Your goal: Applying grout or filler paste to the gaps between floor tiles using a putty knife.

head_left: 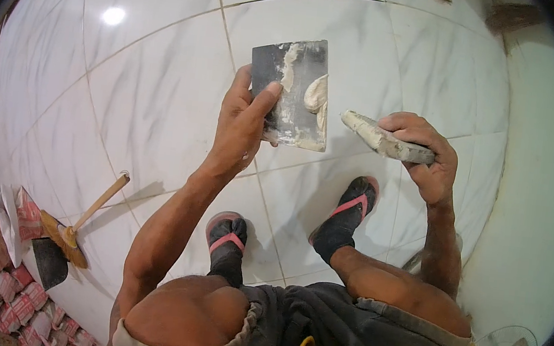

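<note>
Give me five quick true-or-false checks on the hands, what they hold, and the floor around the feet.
1. The left hand holds a dark flat plate smeared with pale paste. True.
2. The right hand grips a paste-coated tool. True.
3. The plate and tool are touching. False: a gap separates them.
4. The broom is on the person's left. True.
5. The feet are bare. False: they wear dark socks and pink-strapped flip-flops.

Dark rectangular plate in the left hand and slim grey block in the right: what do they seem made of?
Dark rectangular plate: probably plastic or metal, smooth, dull sheen; thin and flat beneath cream paste. Slim grey block: perhaps rubber or foam, matte; no shine shows, but caked paste hides much.
</note>
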The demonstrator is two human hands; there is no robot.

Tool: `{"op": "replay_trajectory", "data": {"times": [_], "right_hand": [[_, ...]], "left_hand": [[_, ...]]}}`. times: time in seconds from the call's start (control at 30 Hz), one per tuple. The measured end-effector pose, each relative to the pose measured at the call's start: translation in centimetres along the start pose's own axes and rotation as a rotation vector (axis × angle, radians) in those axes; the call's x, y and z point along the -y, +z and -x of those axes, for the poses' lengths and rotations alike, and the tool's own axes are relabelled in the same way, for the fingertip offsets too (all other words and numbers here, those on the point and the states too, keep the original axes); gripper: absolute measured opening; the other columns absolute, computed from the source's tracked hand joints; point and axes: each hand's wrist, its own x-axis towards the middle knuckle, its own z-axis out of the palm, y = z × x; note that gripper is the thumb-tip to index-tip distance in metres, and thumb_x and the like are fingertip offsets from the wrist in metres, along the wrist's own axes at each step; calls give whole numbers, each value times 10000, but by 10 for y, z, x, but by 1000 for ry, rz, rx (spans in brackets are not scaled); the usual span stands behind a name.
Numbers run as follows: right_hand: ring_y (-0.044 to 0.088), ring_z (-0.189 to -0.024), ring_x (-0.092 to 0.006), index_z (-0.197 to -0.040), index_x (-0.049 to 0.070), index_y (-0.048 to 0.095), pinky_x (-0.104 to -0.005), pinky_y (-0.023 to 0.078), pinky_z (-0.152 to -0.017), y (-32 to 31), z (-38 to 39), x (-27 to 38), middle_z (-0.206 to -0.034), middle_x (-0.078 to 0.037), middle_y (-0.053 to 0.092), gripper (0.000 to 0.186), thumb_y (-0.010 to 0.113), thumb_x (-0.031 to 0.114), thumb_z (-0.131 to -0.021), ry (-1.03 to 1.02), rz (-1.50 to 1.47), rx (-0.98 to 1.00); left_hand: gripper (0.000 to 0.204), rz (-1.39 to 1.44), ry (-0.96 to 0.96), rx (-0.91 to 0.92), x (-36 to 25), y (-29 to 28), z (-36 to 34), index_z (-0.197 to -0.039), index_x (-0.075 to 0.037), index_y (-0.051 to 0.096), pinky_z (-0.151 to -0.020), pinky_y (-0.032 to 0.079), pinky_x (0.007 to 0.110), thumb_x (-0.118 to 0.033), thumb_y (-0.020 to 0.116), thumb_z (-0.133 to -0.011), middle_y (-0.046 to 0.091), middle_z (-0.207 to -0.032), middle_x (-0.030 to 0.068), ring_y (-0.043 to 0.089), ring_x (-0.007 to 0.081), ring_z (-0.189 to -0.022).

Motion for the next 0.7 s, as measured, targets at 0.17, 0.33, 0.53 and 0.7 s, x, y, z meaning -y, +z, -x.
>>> {"op": "replay_trajectory", "data": {"times": [0.17, 0.33, 0.53, 0.7], "right_hand": [[620, -1072, -317, -1063, -21, 646, -409, 482, -958, -1, -14, 7, -1114, -208, 656, 562, 435, -85, -547, -104, 56, 133], [624, -1067, -329, -1068, 5, 652, -423, 495, -947, 5, -21, 13, -1111, -184, 662, 573, 466, -78, -532, -106, 119, 197], [617, -1042, -341, -1043, -10, 642, -429, 487, -920, 13, -21, 15, -1080, -185, 663, 560, 441, -80, -525, -72, 247, 213], [621, -1032, -313, -1073, 5, 639, -398, 494, -912, 9, -13, 1, -1082, -157, 668, 552, 466, -90, -557, -23, 363, 220]], "left_hand": [[380, -25, 7, 15, 0, 3, 0, -1281, 11, 391, -409, 476, 223, -182, 528, -983, 609, -919, 77, 596, 81, -608], [364, -53, 19, 23, -4, 3, 3, -1280, -21, 421, -428, 499, 210, -181, 553, -981, 602, -928, 51, 596, 56, -643], [365, -125, 81, 38, -3, 1, 4, -1270, -9, 423, -436, 511, 207, -189, 553, -981, 597, -907, 47, 587, 54, -617], [338, -147, 50, 59, -4, 5, 6, -1249, -9, 429, -451, 515, 203, -183, 546, -984, 592, -901, 50, 587, 55, -620]]}}
